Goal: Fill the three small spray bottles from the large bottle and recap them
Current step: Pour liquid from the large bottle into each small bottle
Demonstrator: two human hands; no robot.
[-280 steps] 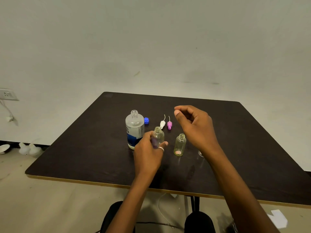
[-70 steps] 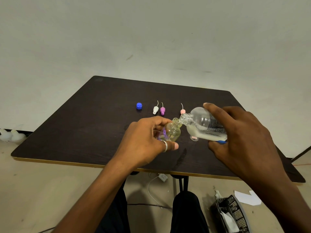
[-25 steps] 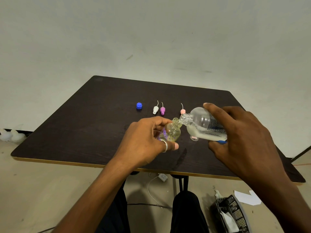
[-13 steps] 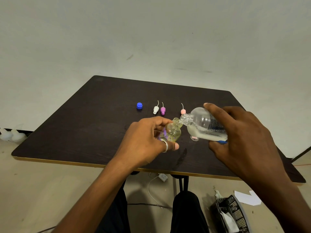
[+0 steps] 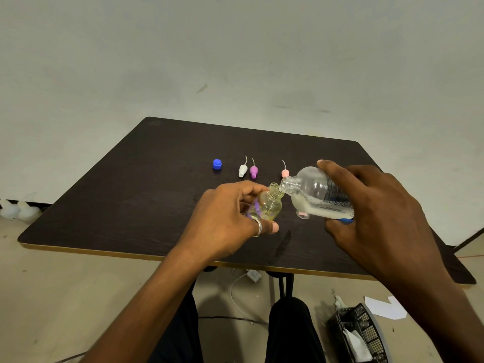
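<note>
My left hand (image 5: pixel 225 218) grips a small clear spray bottle (image 5: pixel 267 204), tilted with its open neck toward the right, above the dark table (image 5: pixel 131 205). My right hand (image 5: pixel 377 218) holds the large clear bottle (image 5: pixel 314 196) nearly on its side, its mouth touching the small bottle's neck. Cloudy liquid lies in the large bottle's lower side. A second small bottle's base (image 5: pixel 302 214) shows behind the large bottle. Three spray caps lie behind: white (image 5: pixel 242 170), purple (image 5: pixel 253 171), pink (image 5: pixel 285 173). The blue cap (image 5: pixel 217 164) sits left of them.
The table's near edge runs under my wrists. On the floor are a white cable with a plug (image 5: pixel 251 275), a black mesh basket (image 5: pixel 358 334) at the right, a paper scrap (image 5: pixel 385 307) and white objects (image 5: pixel 15 209) by the wall at far left.
Since 11 s ago my right hand has picked up the large bottle and tipped it to the small bottle lifted in my left hand. Over the last second nothing has visibly moved.
</note>
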